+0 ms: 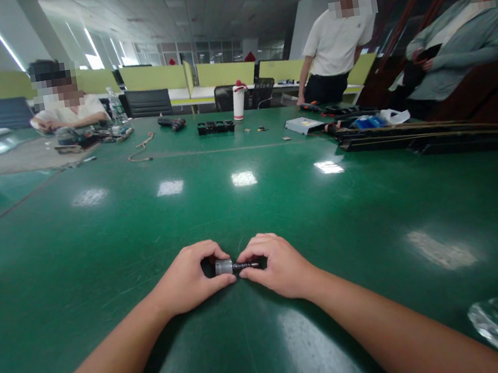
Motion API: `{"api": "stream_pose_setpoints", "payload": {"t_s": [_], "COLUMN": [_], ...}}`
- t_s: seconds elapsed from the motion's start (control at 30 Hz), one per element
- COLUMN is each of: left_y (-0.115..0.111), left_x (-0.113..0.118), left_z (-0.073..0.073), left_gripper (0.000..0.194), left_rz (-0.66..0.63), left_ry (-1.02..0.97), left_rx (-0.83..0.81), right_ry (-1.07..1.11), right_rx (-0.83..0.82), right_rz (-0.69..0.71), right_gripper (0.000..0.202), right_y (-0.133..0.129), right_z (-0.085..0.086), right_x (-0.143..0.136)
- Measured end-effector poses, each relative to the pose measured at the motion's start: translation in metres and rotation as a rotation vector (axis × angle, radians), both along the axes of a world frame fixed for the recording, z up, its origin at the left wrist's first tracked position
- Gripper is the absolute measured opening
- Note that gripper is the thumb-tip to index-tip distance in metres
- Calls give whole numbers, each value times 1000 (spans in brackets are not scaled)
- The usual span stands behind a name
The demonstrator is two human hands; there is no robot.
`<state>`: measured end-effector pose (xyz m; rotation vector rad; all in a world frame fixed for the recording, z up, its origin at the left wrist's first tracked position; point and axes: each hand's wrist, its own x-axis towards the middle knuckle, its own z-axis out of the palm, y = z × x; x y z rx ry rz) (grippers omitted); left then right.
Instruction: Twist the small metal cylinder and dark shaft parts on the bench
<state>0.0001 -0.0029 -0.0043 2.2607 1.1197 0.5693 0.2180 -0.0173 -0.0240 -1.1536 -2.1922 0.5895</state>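
Glossy green tabletop (215, 210); grey metal-looking cylinder (224, 267).

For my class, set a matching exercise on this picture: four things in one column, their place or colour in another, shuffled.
1. Left hand
2. Right hand
3. Upright flask
4. Tabletop

A. green
B. at the thin dark rod
C. white with red on top
D. at the grey cylinder

Pairs: 1-D, 2-B, 3-C, 4-A
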Motion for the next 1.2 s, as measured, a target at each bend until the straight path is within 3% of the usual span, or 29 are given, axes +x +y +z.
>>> {"api": "stream_pose_setpoints", "payload": {"t_s": [1.2], "left_y": [0], "left_x": [0], "left_z": [0], "left_gripper": [20], "left_rz": [13], "left_ry": [8], "left_rx": [13], "right_ry": [8], "right_rx": [16], "right_rz": [-21], "right_gripper": [10], "right_y": [-2], "right_z": [2], "right_x": [0]}}
